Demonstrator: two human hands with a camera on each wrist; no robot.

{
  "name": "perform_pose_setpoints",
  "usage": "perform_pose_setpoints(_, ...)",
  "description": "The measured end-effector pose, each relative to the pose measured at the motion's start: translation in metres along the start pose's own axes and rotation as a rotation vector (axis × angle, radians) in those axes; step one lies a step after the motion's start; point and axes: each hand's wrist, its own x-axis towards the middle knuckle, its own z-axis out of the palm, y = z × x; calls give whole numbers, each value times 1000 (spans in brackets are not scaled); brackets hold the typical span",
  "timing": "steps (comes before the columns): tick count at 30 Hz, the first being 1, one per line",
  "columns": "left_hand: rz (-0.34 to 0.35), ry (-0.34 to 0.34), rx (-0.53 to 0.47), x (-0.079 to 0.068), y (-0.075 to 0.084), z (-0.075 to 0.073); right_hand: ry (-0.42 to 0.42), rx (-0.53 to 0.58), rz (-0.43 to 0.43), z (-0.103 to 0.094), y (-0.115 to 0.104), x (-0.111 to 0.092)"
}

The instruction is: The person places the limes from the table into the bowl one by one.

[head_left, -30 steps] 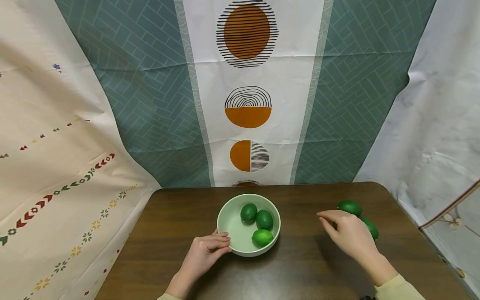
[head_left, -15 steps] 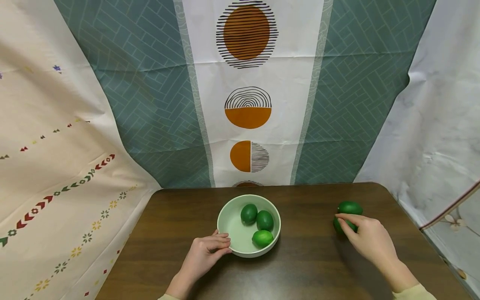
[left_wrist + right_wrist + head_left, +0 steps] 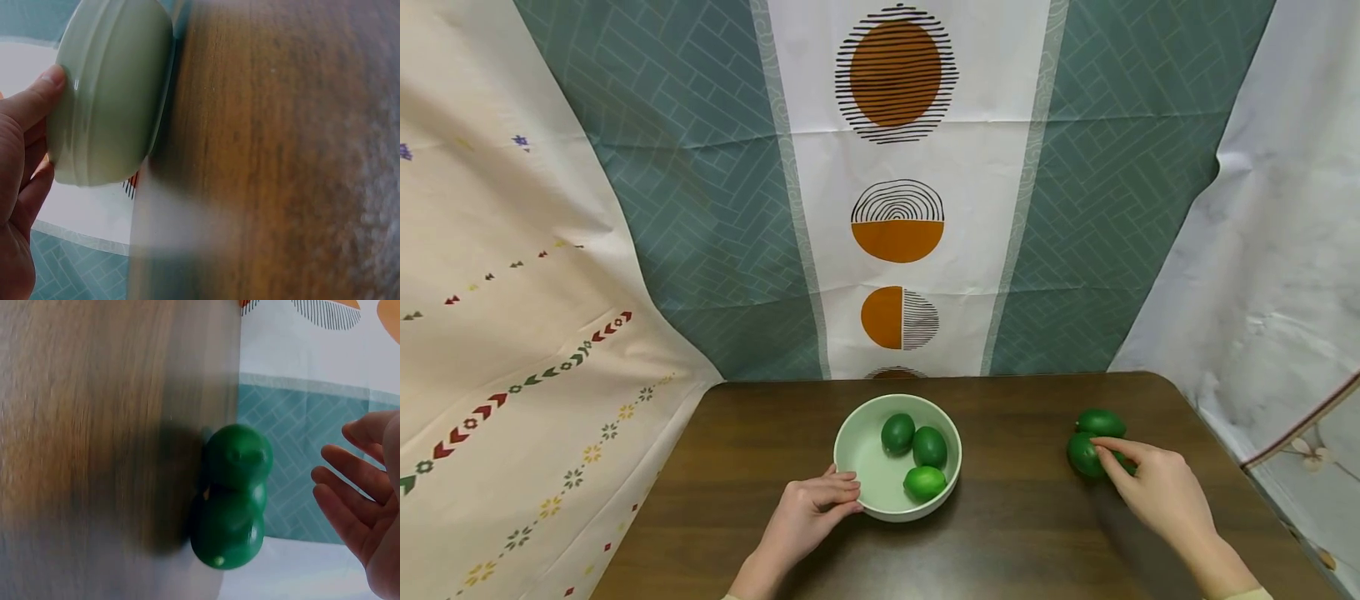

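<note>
A pale green bowl (image 3: 872, 492) stands on the table, holding two dark green limes (image 3: 898, 434) and one brighter lime (image 3: 924, 482). My left hand (image 3: 805, 515) pinches its near-left rim; in the left wrist view the thumb (image 3: 53, 78) presses the bowl's outer wall. At the right, my right hand (image 3: 1161, 492) hovers over a cluster of dark green limes (image 3: 1083, 454), its fingers loosely bent and apart from them in the right wrist view. A lime (image 3: 1101, 422) lies behind, and another is partly hidden by the hand. The right wrist view shows the limes (image 3: 228, 531) touching.
The brown wooden table (image 3: 1000, 533) ends at a hanging patterned cloth (image 3: 700, 250) at the back. A cream cloth (image 3: 550, 333) hangs along the left side and a white one (image 3: 1262, 292) along the right.
My right hand has moved rightward over the lime cluster, uncovering the front left lime. The left hand keeps its hold on the bowl, and the limes have not moved.
</note>
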Motion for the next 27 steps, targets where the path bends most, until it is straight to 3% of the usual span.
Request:
perform_pose_setpoints(10,-4,5,-1,-1,0,0,36,-5,71,-13,21,-2)
perform_pose_setpoints(15,-14,1,-4,0,1,0,10,-16,103,-18,35,0)
perform_pose_setpoints(21,-19,-4,-1,0,2,0,30,-31,98,-17,50,-3)
perform_pose_setpoints(27,-17,0,0,0,2,0,-21,-34,104,-18,63,-5)
